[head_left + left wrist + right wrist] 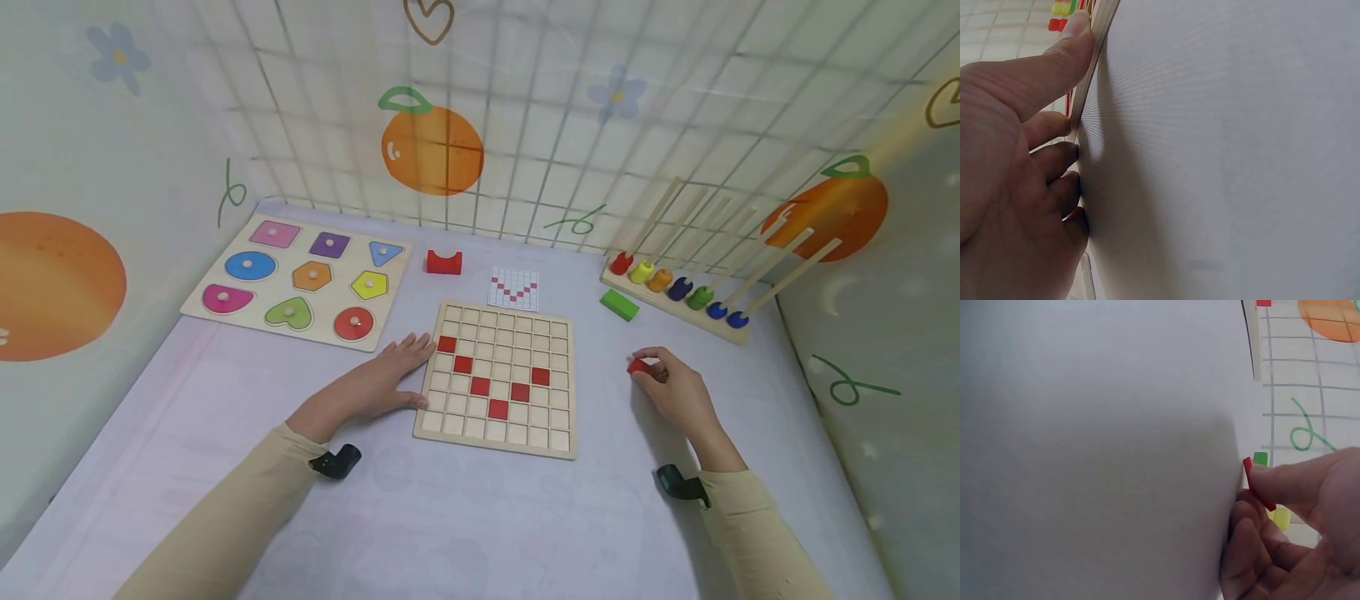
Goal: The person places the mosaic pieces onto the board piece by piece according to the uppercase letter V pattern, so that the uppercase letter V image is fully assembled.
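Note:
A wooden grid board [495,451] lies at the middle of the table, with several red square tiles [480,386] set in its cells in a V-like line. My left hand [375,382] rests at the board's left edge, fingers stretched out and thumb touching the rim. In the left wrist view, that thumb [1063,59] lies against the board's side. To the right of the board, my right hand [681,396] pinches a red tile [638,367] between thumb and fingers, low over the table. The right wrist view shows this tile [1264,499] edge-on.
Behind the board lie a pattern card [513,289] and a red notched block [444,263]. A shape puzzle [300,271] sits at the back left. At the back right are a green block [619,305] and a peg rack [675,304] with coloured beads.

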`<state>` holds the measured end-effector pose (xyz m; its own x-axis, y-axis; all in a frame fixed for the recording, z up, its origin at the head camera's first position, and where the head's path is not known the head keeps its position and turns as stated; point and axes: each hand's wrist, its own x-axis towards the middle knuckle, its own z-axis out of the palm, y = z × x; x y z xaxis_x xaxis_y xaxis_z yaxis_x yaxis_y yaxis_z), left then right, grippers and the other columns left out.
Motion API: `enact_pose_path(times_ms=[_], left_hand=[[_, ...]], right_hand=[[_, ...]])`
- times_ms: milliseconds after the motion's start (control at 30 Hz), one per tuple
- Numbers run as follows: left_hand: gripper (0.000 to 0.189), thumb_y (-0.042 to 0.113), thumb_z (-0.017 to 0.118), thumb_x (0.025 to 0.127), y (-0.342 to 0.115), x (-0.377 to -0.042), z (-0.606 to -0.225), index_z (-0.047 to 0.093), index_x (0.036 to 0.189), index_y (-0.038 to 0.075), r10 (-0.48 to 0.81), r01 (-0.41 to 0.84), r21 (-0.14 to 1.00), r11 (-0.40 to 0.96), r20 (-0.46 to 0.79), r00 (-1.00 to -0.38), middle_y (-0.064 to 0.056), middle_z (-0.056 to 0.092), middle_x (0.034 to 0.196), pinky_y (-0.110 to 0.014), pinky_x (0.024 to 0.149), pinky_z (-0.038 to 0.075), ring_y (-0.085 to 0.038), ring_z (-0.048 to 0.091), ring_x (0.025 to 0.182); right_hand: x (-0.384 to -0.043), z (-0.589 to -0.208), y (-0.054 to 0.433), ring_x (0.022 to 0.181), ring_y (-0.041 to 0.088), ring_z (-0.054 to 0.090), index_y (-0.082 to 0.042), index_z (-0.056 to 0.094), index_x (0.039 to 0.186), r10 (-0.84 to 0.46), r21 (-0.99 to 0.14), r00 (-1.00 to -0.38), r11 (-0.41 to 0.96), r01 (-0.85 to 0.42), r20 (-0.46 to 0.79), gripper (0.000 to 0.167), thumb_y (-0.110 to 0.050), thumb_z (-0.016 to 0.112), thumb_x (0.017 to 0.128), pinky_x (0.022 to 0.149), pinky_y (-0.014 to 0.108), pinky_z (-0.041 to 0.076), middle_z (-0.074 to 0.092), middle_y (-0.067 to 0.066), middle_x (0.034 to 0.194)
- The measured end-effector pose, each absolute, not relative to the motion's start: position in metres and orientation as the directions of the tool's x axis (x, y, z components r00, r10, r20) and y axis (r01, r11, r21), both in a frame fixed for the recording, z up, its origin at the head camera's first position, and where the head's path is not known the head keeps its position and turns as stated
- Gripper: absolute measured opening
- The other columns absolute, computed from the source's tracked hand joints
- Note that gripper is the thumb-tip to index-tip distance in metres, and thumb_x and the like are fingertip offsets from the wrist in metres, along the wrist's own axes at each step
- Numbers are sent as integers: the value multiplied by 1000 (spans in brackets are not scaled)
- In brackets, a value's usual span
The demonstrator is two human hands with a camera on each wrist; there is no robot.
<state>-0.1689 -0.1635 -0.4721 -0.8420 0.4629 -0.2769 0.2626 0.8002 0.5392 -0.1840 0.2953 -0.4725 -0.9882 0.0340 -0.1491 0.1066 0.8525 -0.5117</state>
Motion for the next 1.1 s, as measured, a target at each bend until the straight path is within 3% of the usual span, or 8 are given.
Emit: enact_pose_path(times_ms=[167,467,767,1100], left_hand=[[94,38,77,90,-164,-169,-473,23,163,16,459,257,542,800,-278,-844,-5,14,171,-48,127,13,-28,4,157],[94,38,77,91,-164,-168,-472,23,163,16,459,252,548,798,-281,-843,-6,14,171,-49,126,14,-28,4,157],[93,39,77,91,-165,-168,-471,23,163,16,460,249,551,797,-284,-841,-7,14,171,-50,126,14,-29,4,157],[93,39,77,90,-164,-168,-471,23,163,17,452,241,550,800,-287,-844,-5,14,171,-50,126,14,-28,4,157]], right_hand=[[-184,-473,293,88,31,56,-11,58,138,41,-506,-990,856,103,-134,35,-17,57,103,65,30,48,62,19,107],[-185,-474,290,96,35,60,-8,55,132,71,-552,-988,823,136,-138,30,-18,58,104,77,41,54,65,24,115],[-184,-472,279,94,33,59,-12,59,130,61,-574,-991,810,119,-120,27,-17,60,103,76,35,54,67,22,116],[-184,-468,258,96,32,61,-12,61,126,25,-601,-993,794,88,-113,26,-19,63,101,81,37,58,68,19,117]])
